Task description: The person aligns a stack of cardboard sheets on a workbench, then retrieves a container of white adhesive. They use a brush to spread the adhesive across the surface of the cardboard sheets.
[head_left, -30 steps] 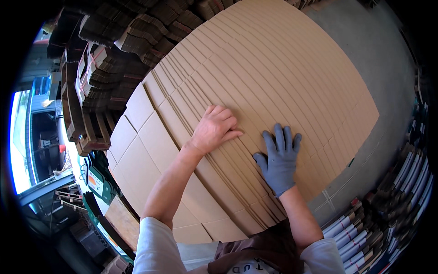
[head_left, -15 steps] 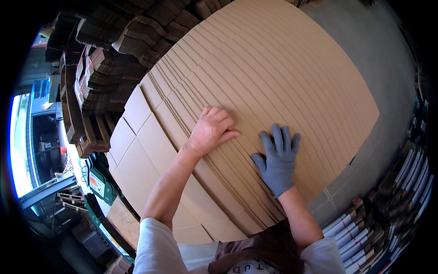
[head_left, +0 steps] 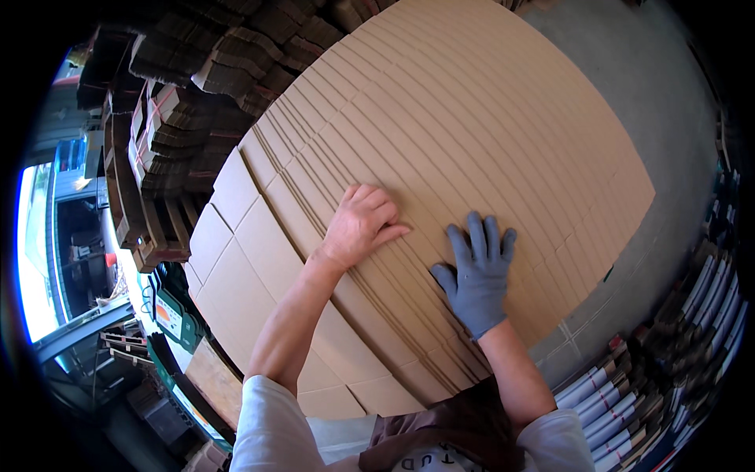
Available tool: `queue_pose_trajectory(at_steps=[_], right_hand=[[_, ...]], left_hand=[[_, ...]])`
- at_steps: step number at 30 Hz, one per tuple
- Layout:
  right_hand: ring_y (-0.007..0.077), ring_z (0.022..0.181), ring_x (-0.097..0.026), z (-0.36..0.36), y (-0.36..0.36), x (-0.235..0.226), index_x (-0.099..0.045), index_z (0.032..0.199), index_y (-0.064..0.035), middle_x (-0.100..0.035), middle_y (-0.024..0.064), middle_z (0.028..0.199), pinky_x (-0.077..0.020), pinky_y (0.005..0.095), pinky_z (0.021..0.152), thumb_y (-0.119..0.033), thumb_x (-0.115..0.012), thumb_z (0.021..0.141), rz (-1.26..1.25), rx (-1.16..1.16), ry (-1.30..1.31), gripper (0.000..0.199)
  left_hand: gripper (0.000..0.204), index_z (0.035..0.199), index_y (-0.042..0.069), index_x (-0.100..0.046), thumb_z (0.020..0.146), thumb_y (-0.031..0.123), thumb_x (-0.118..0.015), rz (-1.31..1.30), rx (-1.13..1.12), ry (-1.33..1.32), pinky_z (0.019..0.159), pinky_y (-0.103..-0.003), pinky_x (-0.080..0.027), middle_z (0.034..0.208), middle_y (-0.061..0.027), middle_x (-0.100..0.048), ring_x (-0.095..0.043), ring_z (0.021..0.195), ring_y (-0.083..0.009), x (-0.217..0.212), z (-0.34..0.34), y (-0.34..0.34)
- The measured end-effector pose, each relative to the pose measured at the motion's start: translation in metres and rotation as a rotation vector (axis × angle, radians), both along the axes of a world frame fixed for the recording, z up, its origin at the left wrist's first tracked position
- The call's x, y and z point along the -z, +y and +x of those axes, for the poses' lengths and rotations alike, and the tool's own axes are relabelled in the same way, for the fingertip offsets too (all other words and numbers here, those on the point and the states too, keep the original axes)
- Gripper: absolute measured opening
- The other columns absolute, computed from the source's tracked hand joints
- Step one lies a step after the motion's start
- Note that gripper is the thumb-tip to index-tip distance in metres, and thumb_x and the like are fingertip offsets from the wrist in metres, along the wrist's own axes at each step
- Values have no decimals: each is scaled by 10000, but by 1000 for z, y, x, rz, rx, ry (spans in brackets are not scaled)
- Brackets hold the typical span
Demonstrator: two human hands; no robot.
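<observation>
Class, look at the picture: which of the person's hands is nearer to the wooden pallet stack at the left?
Left. The bare left hand rests on the fanned cardboard sheets closer to the wooden pallet stack; the gloved right hand lies flat farther right.

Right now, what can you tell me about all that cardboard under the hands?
The cardboard is a big spread of flat brown sheets, fanned so each overlaps the next and their edges make long parallel lines. It looks like plain, unprinted board, with flaps cut along its left side. It lies flat in front of the person. The bare left hand and the grey-gloved right hand press palm-down on it.
</observation>
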State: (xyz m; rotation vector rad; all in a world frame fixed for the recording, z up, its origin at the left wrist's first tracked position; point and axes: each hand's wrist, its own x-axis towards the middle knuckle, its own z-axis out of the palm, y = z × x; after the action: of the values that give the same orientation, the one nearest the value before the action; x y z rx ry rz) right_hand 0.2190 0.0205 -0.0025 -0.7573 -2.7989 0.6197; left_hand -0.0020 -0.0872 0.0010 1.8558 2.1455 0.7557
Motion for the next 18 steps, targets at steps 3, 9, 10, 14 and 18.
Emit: queue_pose_trajectory(at_steps=[3,9,10,14,18], right_hand=[[398,1295,-377,1,3,-1,-537,1274,-94,-423,174,1393,-252,690,1047,-323,-725,791,-5,-7,6,567],[426,1342,-397,22,13,10,-459,1411,-61,-426,209,1462,-223,594,1144,-210,-542,971,-211,39,253,471],[425,1340,-399,27,17,10,-472,1400,-59,-431,210,1457,-238,580,1141,-202,-547,969,-233,72,266,461],[378,1139,-531,44,26,-1,-603,1188,-62,-595,163,1189,-400,487,992,-161,-590,940,-237,213,280,268],[303,777,-604,72,0,-27,-616,929,-131,-622,76,818,-482,436,693,-184,-653,892,-308,164,64,74]], left_hand=[[281,752,113,-574,736,291,-791,-29,-9,-24,850,-392,-416,829,-33,-540,-536,896,-257,4,-1,0],[301,761,105,-565,719,263,-817,-54,-14,-9,852,-393,-410,818,-43,-538,-523,866,-272,5,0,0],[302,760,105,-564,718,262,-818,-64,-16,-14,853,-394,-409,818,-44,-538,-522,867,-274,5,0,0],[310,757,103,-559,714,264,-820,-33,-9,13,844,-395,-414,820,-49,-537,-520,869,-277,4,1,0],[304,760,102,-561,718,258,-818,-36,-11,7,844,-394,-419,823,-45,-541,-523,874,-273,6,3,-3]])
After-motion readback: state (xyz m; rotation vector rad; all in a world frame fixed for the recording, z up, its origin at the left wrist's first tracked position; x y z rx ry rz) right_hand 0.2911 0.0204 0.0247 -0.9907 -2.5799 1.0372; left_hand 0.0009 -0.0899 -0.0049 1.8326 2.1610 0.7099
